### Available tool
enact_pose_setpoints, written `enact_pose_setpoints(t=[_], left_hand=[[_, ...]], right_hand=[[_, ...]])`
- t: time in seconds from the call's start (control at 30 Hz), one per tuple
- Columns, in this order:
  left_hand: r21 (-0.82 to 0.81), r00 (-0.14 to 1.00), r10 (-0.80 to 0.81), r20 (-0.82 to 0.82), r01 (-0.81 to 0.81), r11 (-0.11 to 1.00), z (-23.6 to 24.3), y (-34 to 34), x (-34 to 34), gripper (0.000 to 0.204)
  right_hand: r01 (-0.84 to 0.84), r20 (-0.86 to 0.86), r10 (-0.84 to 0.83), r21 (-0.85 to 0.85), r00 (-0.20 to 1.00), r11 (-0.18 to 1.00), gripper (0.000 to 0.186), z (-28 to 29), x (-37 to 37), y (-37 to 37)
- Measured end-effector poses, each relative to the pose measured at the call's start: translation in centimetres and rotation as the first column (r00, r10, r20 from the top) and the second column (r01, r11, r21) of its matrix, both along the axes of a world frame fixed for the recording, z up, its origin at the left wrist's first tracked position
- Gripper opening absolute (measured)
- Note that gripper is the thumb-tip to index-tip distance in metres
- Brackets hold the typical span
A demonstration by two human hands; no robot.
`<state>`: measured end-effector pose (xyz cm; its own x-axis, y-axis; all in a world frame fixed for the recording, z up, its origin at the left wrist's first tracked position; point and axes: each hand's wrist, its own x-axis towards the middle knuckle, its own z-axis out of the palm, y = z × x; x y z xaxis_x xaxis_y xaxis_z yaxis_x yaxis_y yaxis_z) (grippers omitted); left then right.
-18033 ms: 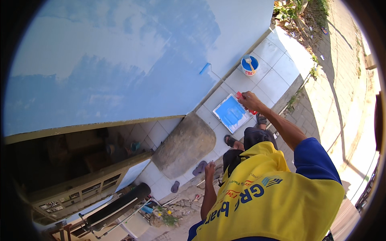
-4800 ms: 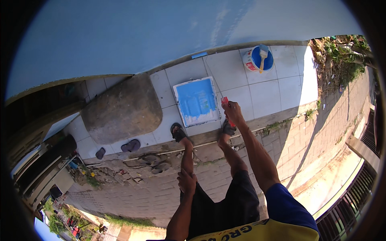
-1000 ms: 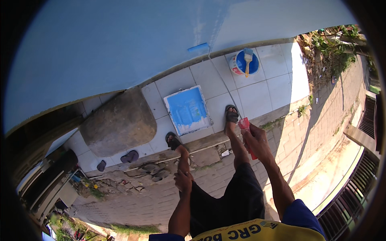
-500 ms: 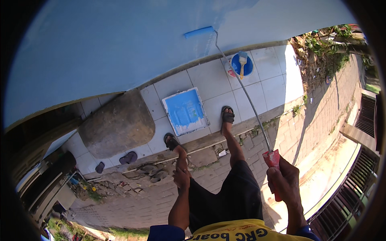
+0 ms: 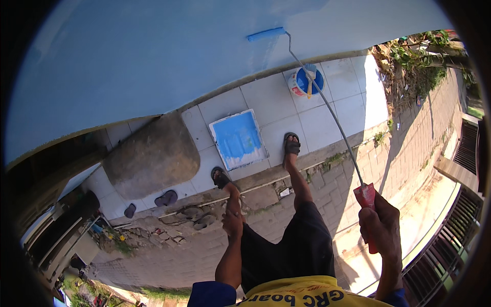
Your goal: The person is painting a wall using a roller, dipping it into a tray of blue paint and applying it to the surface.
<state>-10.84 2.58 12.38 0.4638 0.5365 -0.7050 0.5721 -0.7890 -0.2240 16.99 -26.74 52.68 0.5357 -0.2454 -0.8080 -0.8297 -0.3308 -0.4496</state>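
Note:
In my right hand [image 5: 379, 225] is the red handle of a long paint roller [image 5: 335, 115], gripped in closed fingers. Its grey metal rod reaches forward to a blue roller sleeve [image 5: 267, 34], which lies against the blue wall [image 5: 169, 56]. A darker, wet-looking streak shows on the wall beneath the sleeve. My left hand [image 5: 232, 223] is closed around my left leg near the knee, with no tool visible in it. On the tiles ahead of my feet lies a white-rimmed paint tray [image 5: 238, 139] coated with blue paint.
Near the wall stands a white paint bucket [image 5: 296, 90] with blue inside; a paintbrush [image 5: 310, 79] lies across its top, and the rod passes over it. Loose sandals [image 5: 166, 198] are at the left. The tiled ledge drops to brick paving [image 5: 266, 220]. Plants [image 5: 427, 56] grow at the right.
The roller sleeve has shifted to the right and slightly up the wall. My right hand and the handle have moved right with it. My left hand stays on my leg.

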Motion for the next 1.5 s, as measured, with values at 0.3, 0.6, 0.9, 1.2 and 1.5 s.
enact_pose_setpoints(t=[0.3,0.6,0.9,1.2,1.5], left_hand=[[0.029,1.0,0.002,0.005,-0.003,1.0,-0.4,-0.8,-0.3,0.045],[-0.012,0.996,0.076,-0.052,-0.077,0.997,0.1,-1.1,0.6,0.047],[-0.006,0.993,0.095,-0.073,-0.096,0.995,0.3,-1.8,1.0,0.048],[-0.01,0.993,0.089,-0.079,-0.09,0.996,-0.3,-2.0,0.7,0.051],[-0.012,0.989,0.084,-0.124,-0.086,0.996,-0.7,-1.0,0.2,0.056]], right_hand=[[-0.09,0.034,0.087,0.08,0.996,0.993,0.03,-2.4,3.6,-1.0],[-0.156,0.119,0.135,0.188,0.984,0.97,0.031,-14.2,5.5,-1.1],[-0.221,0.191,0.187,0.176,0.964,0.959,0.023,-26.2,6.6,0.0],[-0.232,0.192,0.197,0.184,0.962,0.955,0.024,-36.5,8.6,-0.6],[0.015,-0.032,-0.003,0.399,0.999,0.917,0.039,-28.5,4.1,-3.7]])
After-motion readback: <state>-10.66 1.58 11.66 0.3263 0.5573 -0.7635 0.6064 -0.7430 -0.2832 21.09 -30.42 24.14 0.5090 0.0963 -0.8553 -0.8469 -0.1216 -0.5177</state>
